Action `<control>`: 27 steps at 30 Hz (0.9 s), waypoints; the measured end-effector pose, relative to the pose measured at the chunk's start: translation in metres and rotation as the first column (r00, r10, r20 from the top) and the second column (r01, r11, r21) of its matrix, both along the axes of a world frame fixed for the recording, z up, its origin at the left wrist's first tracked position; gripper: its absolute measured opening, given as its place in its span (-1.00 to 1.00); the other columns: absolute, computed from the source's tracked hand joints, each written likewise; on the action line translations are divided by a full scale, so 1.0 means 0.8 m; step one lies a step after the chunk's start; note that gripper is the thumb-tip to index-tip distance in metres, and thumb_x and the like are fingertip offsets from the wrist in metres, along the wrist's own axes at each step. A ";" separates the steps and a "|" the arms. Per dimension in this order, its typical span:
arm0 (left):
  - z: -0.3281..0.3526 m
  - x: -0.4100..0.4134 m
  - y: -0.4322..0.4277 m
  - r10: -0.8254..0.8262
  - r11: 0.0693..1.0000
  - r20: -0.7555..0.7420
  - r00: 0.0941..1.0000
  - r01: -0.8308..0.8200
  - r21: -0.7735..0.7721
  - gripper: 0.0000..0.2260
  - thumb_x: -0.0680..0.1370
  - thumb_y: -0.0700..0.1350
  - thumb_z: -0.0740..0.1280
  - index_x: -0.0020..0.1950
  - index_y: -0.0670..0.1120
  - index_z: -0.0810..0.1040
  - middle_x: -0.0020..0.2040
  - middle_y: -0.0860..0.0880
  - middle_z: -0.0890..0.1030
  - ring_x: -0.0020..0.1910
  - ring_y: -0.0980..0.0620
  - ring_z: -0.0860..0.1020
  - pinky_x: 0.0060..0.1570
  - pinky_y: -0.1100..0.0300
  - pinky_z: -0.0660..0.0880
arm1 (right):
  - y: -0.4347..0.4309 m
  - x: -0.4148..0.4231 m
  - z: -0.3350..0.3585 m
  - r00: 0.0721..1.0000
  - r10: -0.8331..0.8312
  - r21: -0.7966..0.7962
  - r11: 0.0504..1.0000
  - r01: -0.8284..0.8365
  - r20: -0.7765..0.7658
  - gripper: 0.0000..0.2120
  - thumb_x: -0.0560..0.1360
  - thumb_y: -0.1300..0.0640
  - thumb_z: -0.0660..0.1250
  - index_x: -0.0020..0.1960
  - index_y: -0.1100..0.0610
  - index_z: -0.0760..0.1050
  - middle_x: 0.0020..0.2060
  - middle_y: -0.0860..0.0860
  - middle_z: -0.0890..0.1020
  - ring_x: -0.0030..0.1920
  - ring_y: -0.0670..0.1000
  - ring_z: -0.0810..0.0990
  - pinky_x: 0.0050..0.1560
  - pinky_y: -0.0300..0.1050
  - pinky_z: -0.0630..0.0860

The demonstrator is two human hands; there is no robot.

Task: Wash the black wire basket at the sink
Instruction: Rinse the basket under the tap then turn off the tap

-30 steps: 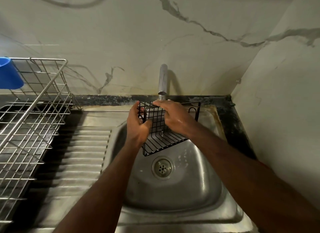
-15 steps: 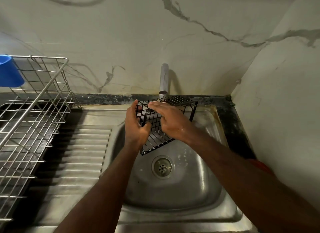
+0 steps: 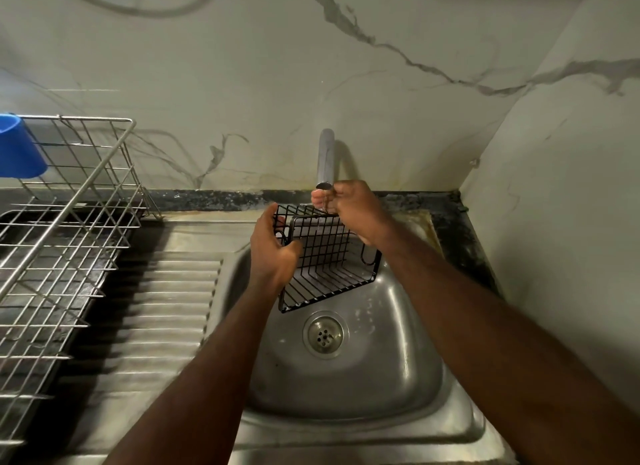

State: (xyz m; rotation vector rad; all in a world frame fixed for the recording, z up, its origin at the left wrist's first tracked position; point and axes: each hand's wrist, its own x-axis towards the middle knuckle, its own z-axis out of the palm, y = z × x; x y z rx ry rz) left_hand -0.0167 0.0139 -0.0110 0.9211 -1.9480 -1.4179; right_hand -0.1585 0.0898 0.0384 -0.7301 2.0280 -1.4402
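The basket (image 3: 325,260) is held tilted over the sink (image 3: 408,371), at 12 o'clock from the drain (image 3: 323,333), under the tap (image 3: 325,156). Its 9 o'clock side is gripped by the left hand (image 3: 273,256), and its 12 o'clock rim is clasped by the right hand (image 3: 355,211), fingers curled.

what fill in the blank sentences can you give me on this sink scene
1. The left hand and right hand grip the basket above the ____.
2. A thin stream of water falls from the ____ onto the basket.
3. The rack stands to the ____ of the drain.
4. The cup at the rack's far corner is ____.

Missing words: sink; tap; left; blue.
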 end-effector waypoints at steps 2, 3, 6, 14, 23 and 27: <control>0.004 -0.003 0.000 -0.002 1.000 0.021 1.000 0.002 0.006 -0.46 0.48 -0.40 0.37 0.38 -0.03 0.37 0.05 0.11 0.53 -0.02 0.32 0.48 -0.03 0.53 0.43 | -0.001 -0.005 -0.003 0.998 -0.011 -0.006 1.000 0.012 0.067 -0.71 0.53 0.47 0.12 0.07 0.32 0.58 -0.07 0.13 0.68 -0.11 -0.04 0.68 -0.07 -0.27 0.60; 0.004 -0.005 0.000 -0.011 1.000 0.031 0.999 0.011 0.005 -0.49 0.48 -0.40 0.37 0.31 0.03 0.38 0.02 0.14 0.53 -0.03 0.30 0.49 -0.02 0.48 0.45 | 0.000 -0.007 -0.005 0.997 0.003 -0.002 1.000 -0.003 0.077 -0.71 0.52 0.47 0.12 0.04 0.30 0.59 -0.08 0.13 0.69 -0.10 -0.02 0.69 -0.04 -0.23 0.60; 0.006 -0.009 -0.001 -0.022 1.000 0.046 0.999 0.022 -0.008 -0.56 0.48 -0.38 0.36 0.16 0.06 0.37 -0.04 0.13 0.55 -0.05 0.23 0.52 -0.03 0.35 0.50 | 0.002 -0.005 -0.007 0.998 0.060 0.015 0.998 -0.060 0.033 -0.69 0.52 0.47 0.15 -0.01 0.21 0.61 -0.09 0.09 0.69 -0.07 -0.04 0.69 0.08 -0.16 0.59; 0.015 -0.011 -0.005 0.001 0.998 0.015 1.000 -0.002 0.059 -0.51 0.48 -0.34 0.35 0.36 -0.03 0.40 0.00 0.07 0.56 0.01 0.08 0.55 0.09 0.11 0.55 | 0.023 0.020 -0.006 0.925 0.219 0.119 0.974 -0.191 -0.310 -0.54 0.52 0.48 0.12 0.28 0.15 0.54 0.26 0.08 0.56 -0.46 -0.38 0.47 -0.48 -0.49 0.33; 0.009 0.004 -0.019 0.092 0.988 0.014 0.996 -0.093 0.124 -0.48 0.50 -0.33 0.33 0.45 -0.10 0.38 0.10 -0.13 0.59 -0.01 -0.05 0.58 -0.04 0.13 0.56 | 0.032 -0.004 -0.035 0.880 0.181 0.279 0.958 -0.058 -0.439 -0.55 0.54 0.38 0.16 0.38 0.10 0.45 0.26 0.11 0.57 -0.39 -0.32 0.40 -0.44 -0.54 0.30; 0.008 0.009 -0.022 0.119 0.974 -0.026 0.993 -0.112 0.195 -0.49 0.48 -0.36 0.28 0.43 -0.09 0.40 0.04 -0.10 0.57 -0.14 0.04 0.53 -0.21 0.24 0.46 | 0.017 0.016 -0.021 0.835 0.227 0.184 0.971 -0.154 -0.501 -0.56 0.54 0.39 0.16 0.37 0.14 0.45 0.31 0.07 0.53 -0.05 -0.21 0.61 0.02 -0.41 0.46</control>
